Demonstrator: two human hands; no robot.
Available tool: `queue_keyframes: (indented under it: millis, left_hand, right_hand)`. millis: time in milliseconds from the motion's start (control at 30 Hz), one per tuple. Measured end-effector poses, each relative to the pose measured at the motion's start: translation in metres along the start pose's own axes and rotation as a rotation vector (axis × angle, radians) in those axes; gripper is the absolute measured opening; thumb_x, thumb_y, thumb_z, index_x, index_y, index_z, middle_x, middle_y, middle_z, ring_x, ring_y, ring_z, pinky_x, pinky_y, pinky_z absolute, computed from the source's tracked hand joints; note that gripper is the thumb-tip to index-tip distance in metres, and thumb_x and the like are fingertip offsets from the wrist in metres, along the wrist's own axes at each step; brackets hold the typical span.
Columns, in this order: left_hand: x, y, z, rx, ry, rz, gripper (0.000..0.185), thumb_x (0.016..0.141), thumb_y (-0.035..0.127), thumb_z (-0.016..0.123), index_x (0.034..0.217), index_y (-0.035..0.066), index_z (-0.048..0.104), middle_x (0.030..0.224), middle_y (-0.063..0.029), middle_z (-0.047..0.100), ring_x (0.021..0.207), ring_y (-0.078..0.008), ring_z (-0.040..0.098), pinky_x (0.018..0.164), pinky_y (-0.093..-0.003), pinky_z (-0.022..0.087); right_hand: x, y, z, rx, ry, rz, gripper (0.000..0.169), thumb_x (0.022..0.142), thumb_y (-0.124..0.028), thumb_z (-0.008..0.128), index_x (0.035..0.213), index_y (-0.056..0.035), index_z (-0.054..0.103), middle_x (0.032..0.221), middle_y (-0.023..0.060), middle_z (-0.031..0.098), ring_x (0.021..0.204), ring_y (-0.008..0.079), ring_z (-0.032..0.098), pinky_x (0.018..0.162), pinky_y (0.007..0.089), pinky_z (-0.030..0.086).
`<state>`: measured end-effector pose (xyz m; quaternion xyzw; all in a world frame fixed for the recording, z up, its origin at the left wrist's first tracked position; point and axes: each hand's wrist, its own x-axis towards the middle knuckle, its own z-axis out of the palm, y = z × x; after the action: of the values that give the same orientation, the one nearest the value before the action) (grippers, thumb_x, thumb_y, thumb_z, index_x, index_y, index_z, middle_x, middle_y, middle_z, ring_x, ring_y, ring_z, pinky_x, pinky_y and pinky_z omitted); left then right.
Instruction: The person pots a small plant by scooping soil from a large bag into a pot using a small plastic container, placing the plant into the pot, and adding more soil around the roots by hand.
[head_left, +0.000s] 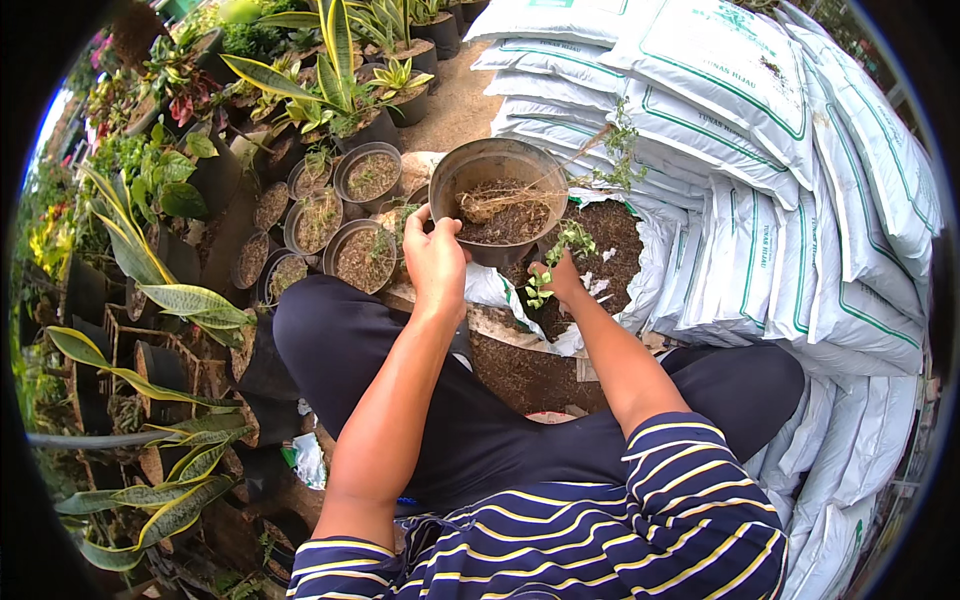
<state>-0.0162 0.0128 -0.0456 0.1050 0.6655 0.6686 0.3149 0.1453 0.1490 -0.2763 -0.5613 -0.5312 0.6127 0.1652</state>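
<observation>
My left hand (435, 259) grips the near left rim of a black plastic plant pot (499, 251), thumb over the edge. Dark soil (517, 221) partly fills the tilted pot. A plant's pale, dry roots and stems (499, 199) lie across it, and its thin green leafy shoots (622, 146) reach past the right rim. Just below the pot, my right hand (559, 277) is over an open white sack (645, 289) of dark potting soil (611, 232). A green leafy sprig (571, 240) overlaps this hand. Leaves and pot hide its fingers, so its grip is unclear.
White plastic sacks (720, 127) with green print are stacked high on the right. Several small soil-filled pots (365, 255) stand left of the held pot. Potted snake plants (337, 67) crowd the left side. My crossed legs (330, 330) frame the soil sack's near side.
</observation>
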Motion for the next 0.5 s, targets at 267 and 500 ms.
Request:
queue_keyframes:
  millis: [267,500]
  left_hand:
    - [0.008,-0.015,0.005,0.03,0.003,0.038,0.042,0.089,0.009,0.06,0.13,0.001,0.056,0.082,-0.0074,0.066,0.07,-0.0153,0.059,0.068,-0.034,0.048]
    - [0.006,-0.012,0.019,0.049,-0.04,0.012,0.043,0.089,0.012,0.059,0.131,0.0,0.057,0.092,-0.0139,0.072,0.079,-0.0201,0.067,0.076,-0.0369,0.052]
  right_hand:
    - [0.001,0.031,-0.083,-0.358,0.358,-0.113,0.099,0.077,-0.029,0.086,0.155,-0.0105,0.027,0.148,0.0281,0.037,0.134,0.0441,0.045,0.111,0.0493,0.042]
    - [0.013,0.049,-0.073,-0.79,0.087,-0.479,0.106,0.079,-0.024,0.086,0.16,-0.0068,0.02,0.148,0.0333,0.038,0.136,0.0496,0.043,0.114,0.0522,0.039]
